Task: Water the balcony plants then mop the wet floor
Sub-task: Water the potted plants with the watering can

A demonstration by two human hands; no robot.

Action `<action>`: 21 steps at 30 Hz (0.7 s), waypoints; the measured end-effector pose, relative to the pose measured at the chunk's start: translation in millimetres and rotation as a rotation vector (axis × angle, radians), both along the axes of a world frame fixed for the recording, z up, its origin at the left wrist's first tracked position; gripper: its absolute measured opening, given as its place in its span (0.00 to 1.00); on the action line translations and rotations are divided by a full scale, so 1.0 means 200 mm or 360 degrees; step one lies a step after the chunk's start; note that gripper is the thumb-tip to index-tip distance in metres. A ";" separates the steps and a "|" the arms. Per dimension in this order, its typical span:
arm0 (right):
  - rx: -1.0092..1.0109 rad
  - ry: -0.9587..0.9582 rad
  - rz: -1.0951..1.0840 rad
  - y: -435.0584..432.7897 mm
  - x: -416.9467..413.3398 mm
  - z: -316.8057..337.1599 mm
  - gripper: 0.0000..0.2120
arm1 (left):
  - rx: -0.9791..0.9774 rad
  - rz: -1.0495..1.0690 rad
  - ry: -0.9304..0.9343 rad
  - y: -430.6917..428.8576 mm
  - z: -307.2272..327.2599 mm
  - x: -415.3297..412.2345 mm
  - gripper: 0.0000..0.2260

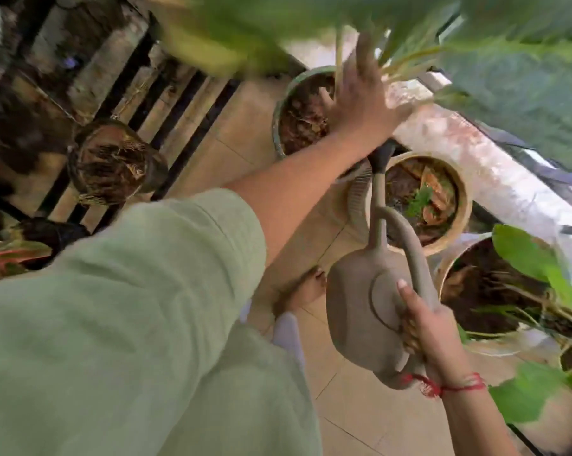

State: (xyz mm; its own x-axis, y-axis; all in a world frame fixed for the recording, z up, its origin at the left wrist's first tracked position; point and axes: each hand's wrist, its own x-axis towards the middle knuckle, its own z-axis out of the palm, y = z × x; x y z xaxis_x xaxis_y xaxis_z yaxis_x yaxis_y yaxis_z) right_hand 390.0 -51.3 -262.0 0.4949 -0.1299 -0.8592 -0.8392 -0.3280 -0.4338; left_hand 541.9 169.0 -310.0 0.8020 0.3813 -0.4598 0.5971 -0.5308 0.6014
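My right hand (432, 330) grips the handle of a grey-brown watering can (363, 307). Its long spout points away from me and ends in a dark rose (381, 156) between two pots. My left hand (360, 97) reaches forward with straight fingers into the stems and leaves of the tall plant (409, 34). Below that hand stands a green pot (302, 116) of brown soil. A tan pot (424, 199) with dry leaves and a small sprout sits right of the spout. No water stream shows.
A black railing (179, 103) runs along the left, with a dark pot (113, 162) of dry roots beside it. A broad-leaved pot plant (495, 284) stands at the right, against a low wall (475, 143). My bare foot (306, 287) stands on the tan tiled floor (360, 416).
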 end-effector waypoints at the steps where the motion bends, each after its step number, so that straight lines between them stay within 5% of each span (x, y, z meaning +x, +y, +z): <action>1: -0.0014 0.0027 -0.0019 0.00 0.02 0.00 0.17 | 0.0055 0.0032 -0.0006 0.02 -0.01 0.02 0.48; 6: -0.0042 0.0045 0.0025 0.02 0.13 -0.01 0.22 | 0.0284 -0.0152 0.0180 0.16 -0.02 0.14 0.49; 13: -0.0077 0.0052 0.0102 0.00 0.09 -0.01 0.20 | 0.0495 -0.0165 0.0074 0.23 -0.04 0.17 0.36; 21: -0.0163 0.0079 0.0307 -0.02 -0.06 0.04 0.19 | 0.0306 -0.0184 -0.0153 0.28 -0.03 0.06 0.36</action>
